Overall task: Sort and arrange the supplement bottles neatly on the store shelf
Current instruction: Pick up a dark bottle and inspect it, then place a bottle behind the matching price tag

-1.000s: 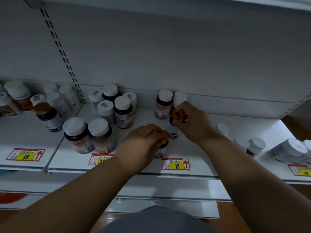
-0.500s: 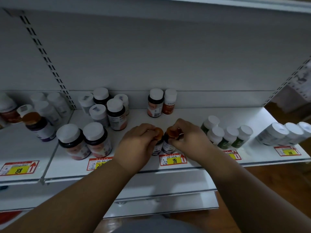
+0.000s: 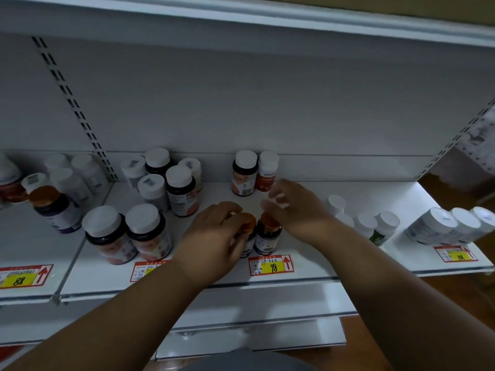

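Two orange-capped bottles (image 3: 268, 231) stood side by side at the shelf (image 3: 308, 266) front, above the 98 tag (image 3: 270, 265). My left hand (image 3: 214, 236) gripped the left one; my right hand (image 3: 292, 207) hovered loose-fingered, holding nothing. Lining up this pair seemed nearly finished; next probably the back pair (image 3: 254, 172)

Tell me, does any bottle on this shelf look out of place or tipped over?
Yes. The white-capped white bottles at the far right lie on their sides, caps toward the aisle. One orange-capped dark bottle stands alone at the left, apart from the two orange-capped bottles between the hands.
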Tool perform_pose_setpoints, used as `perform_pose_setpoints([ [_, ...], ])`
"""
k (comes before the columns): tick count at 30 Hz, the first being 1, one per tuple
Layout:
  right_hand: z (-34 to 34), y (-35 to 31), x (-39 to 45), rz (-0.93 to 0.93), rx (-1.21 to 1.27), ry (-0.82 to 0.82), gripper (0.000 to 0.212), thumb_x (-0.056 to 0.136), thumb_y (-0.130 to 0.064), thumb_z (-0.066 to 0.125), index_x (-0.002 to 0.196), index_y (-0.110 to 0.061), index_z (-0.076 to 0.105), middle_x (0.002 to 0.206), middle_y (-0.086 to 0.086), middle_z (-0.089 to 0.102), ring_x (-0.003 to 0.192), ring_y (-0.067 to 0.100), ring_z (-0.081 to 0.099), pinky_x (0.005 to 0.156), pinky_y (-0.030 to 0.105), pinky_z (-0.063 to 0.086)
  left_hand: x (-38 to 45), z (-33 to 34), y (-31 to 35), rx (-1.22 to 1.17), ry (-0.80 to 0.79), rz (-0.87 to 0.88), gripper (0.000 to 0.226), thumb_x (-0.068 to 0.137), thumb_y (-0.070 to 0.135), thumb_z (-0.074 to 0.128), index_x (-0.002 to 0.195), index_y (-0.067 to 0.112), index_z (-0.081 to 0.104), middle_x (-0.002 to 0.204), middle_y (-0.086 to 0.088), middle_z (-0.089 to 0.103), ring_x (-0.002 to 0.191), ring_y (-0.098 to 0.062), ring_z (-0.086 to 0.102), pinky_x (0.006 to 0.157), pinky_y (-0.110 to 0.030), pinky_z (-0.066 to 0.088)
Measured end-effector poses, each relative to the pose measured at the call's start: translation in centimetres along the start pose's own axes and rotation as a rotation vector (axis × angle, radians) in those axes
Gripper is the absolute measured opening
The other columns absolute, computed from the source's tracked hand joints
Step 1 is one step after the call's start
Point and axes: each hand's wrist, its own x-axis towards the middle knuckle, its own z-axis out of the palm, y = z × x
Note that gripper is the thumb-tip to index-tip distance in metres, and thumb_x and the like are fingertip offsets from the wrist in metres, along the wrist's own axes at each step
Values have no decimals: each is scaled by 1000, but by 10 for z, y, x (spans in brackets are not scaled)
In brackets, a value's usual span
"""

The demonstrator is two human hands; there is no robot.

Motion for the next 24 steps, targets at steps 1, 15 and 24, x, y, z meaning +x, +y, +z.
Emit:
perform_pose_setpoints([
  [1,-4,0,13,-15,-11,63,24,91,-44,57,105,-25,55,108,-4,55,95,11,56,73,26,43,2,-1,2,7,8,-1,21,85,22,64,105,17,67,107,-5,60,91,-27,59,78,-38,46],
  [15,12,21,98,71,-119,216,30,90,-20,58,118,-15,49,123,13,40,97,33,57,78,35,48,33,5,11,-92,-36,-179,38,88,41,48,112,16,62,109,-2,59,101,-22,55,84,-34,45],
  [24,-15,-24,16,-42,347,424,24,97,-23,48,120,-24,56,115,-5,55,96,5,52,77,8,39,22,-17,21,-397,90,-459,37,93,52,44,117,27,57,104,18,53,100,-3,51,85,-26,42],
])
